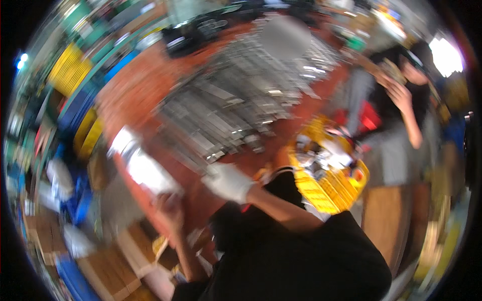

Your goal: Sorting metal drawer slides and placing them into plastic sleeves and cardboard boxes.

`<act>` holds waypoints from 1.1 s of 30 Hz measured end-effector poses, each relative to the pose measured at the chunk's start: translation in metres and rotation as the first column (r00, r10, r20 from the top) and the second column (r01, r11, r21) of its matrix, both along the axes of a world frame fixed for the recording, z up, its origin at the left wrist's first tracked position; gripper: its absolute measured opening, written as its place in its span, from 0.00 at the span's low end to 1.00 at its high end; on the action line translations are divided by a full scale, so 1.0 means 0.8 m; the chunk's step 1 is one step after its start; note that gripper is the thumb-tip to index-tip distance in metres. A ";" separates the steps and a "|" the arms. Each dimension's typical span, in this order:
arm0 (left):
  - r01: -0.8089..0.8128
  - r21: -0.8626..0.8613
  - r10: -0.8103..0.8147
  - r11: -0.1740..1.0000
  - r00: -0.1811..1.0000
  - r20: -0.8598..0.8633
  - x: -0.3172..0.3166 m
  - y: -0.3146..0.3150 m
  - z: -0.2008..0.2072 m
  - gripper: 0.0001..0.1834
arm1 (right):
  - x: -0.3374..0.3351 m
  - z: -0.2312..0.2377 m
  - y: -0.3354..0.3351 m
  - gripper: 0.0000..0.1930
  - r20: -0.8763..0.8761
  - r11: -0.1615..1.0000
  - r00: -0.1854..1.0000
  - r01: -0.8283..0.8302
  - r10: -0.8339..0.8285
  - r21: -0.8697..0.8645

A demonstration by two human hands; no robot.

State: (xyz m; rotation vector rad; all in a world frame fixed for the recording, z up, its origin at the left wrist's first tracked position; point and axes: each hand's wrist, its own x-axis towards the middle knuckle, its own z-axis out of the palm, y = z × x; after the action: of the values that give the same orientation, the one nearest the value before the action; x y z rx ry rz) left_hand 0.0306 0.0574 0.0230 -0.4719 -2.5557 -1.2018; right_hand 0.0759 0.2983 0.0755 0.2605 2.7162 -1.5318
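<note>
At far left, cardboard boxes [108, 271] are seen below the red work surface [135, 83]; anything knocked off that edge could be dropped among them. The bright white packet-like item [150, 170] is placed along the left edge, its lower end met by the left hand [170, 213]. Whether it is gripped or merely touched cannot be told (heavy blur, overexposed), and if it is only touched, it could be slid off by a careless nudge. Further right, the metal strips [216, 110] are laid in a loose, overlapping spread across the middle of the surface; a shift of the whole lot could be caused by one piece being tugged, and knuckles could be scraped on the ends. Just by their near ends, the white-gloved right hand [228, 183] is held out, its fingertips blurred at what may be a thin strip's end; no firm hold can be confirmed. At right, the yellow crate [326, 190] is filled with mixed items and could be snagged by a swung strip. Beyond it, a co-worker's hand [399, 95] is raised, so a bump could be caused by long pieces being turned that way.
</note>
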 end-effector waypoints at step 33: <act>0.016 0.364 0.044 0.931 0.987 -0.154 -0.006 -0.011 0.009 0.08 | -0.065 -0.026 -0.034 0.17 -0.092 0.829 0.987 0.163 -0.135 0.535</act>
State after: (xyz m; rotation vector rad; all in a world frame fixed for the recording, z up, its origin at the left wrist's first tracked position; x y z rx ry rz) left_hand 0.0257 0.0488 0.0305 -0.4408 -2.1317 -1.5243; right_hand 0.0238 0.2713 0.0549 0.4523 3.1789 -0.7474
